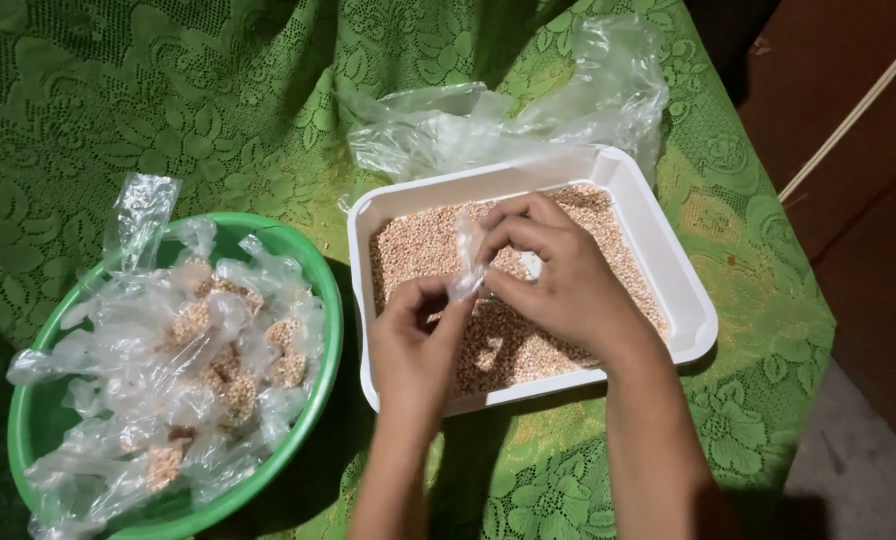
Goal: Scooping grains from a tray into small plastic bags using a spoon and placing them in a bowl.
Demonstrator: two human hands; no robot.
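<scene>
Centre frame, the left hand (415,345) and right hand (558,275) both pinch a small clear plastic bag (465,262), held right above the white rectangular plastic tray of pinkish grain (698,300) so spills drop back in. Lower left, a round green plastic bowl (325,290) collects filled, twisted packets (193,350) within reach.

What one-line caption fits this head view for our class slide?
Both hands, left and right, pinch a small clear bag over a white tray of grain, beside a green bowl of filled bags.
</scene>
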